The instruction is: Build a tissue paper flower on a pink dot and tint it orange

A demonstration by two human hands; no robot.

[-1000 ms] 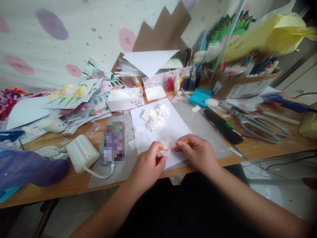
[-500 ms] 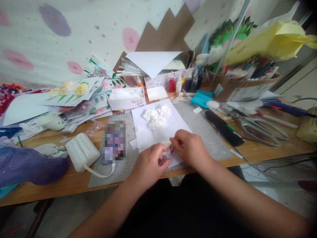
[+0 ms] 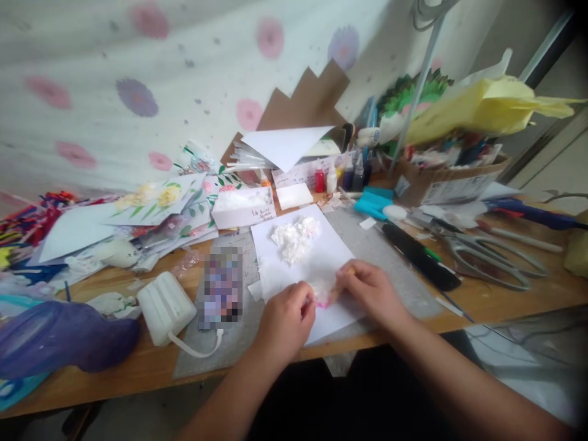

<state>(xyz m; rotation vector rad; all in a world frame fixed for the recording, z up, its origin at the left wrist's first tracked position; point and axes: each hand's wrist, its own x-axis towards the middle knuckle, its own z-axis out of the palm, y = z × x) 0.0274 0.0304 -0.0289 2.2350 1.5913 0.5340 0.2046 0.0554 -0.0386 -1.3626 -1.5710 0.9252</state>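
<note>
- The wooden tabletop (image 3: 257, 361) carries the white sheet (image 3: 275, 275), the landmark here, which lies on a grey cutting mat (image 3: 390, 278).
- The cardboard box (image 3: 404, 187) stands beyond the sheet to the right; a pale label on its front bears print too blurred to read.
- The left hand (image 3: 287, 315) is over the sheet's near left part, its fingers curled, thumb and forefinger pressed together on the edge of a small white piece.
- The right hand (image 3: 372, 288) is over the sheet's near right part, its fingers drawn in close and pinching at the same piece's other side; what else they grip is too blurred to tell.
- The white box (image 3: 234, 214) sits just beyond the sheet's far left corner, with dark handwriting on its side, too small to read.
- The handwritten strip (image 3: 294, 177) stands farther beyond the sheet, its writing illegible.
- The ruffled white clump (image 3: 294, 239) rests on the sheet's far half.
- The small white piece (image 3: 321, 289), pink along its near edge, is between both hands, above the sheet's near half.
</note>
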